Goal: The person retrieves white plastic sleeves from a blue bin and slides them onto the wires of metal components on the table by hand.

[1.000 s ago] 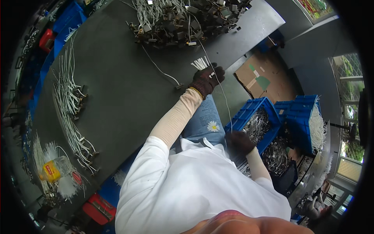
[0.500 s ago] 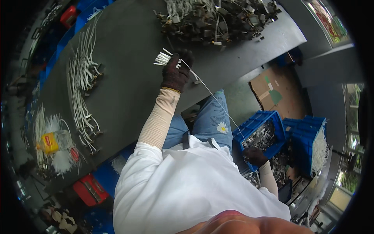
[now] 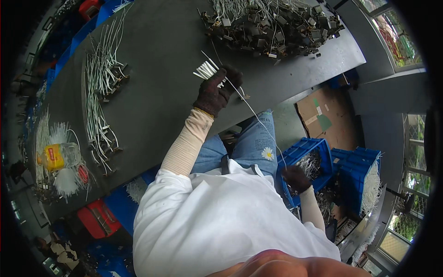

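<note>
Over the near part of the table, my left hand [image 3: 216, 92], in a dark knitted glove, is closed around a bundle of short white wire ends or sleeves [image 3: 205, 70]. A thin white wire [image 3: 263, 123] runs nearly straight from it, across my right knee, to my right hand [image 3: 296, 179]. That hand, gloved too, is low at my right side in front of a blue crate [image 3: 302, 143], its fingers closed on the wire's far end. A small part on a short white lead [image 3: 244, 96] hangs beside my left hand.
A large heap of small metal parts with white leads [image 3: 272, 39] covers the table's far right. More wired parts [image 3: 99, 76] lie in a row at left, near a clear bottle with a yellow label [image 3: 54, 157]. Another blue crate [image 3: 355, 175] and a cardboard sheet [image 3: 330, 111] are at right.
The view has shifted slightly. My right hand has risen a little relative to the crate, still on the wire. My left hand keeps its bundle.
</note>
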